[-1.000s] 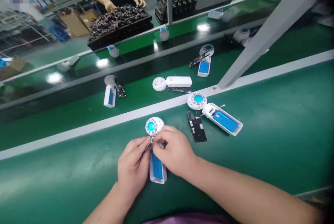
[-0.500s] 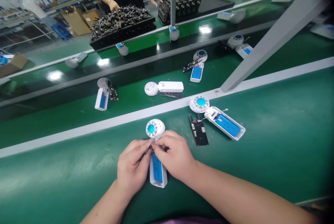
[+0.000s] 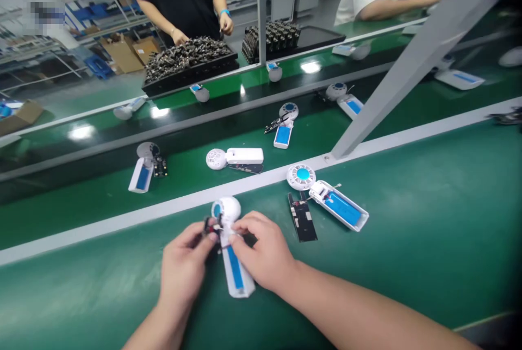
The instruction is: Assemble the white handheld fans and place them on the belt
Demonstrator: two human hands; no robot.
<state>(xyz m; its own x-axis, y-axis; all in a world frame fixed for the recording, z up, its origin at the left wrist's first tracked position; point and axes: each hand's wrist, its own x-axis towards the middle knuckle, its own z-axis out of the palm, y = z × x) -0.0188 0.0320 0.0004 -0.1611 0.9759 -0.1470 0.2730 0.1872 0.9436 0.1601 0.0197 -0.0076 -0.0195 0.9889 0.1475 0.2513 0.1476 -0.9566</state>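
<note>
A white handheld fan (image 3: 247, 283) lies tilted between my hands, its handle shell open with a blue battery (image 3: 234, 269) inside. Its round head (image 3: 230, 208) points away from me. My left hand (image 3: 182, 263) pinches a small black circuit board (image 3: 211, 227) with red and pale wires, beside the fan's neck. My right hand (image 3: 266, 249) is closed on the neck from the other side; its fingertips partly hide the joint. To the right, apart from my hands, lies a second open fan (image 3: 361, 223) with a black circuit board (image 3: 304, 219) next to it.
Beyond a pale rail (image 3: 183, 202), a green conveyor belt (image 3: 93, 198) carries several open fans, one of them a face-down white fan (image 3: 244, 155). A slanted grey post (image 3: 391, 78) rises at right. Opposite, a person in black handles a tray of black parts (image 3: 191, 62).
The fan in my hands has turned and now shows more of its side. My left hand has drawn the circuit board left of the neck. Fans on the belt have shifted left.
</note>
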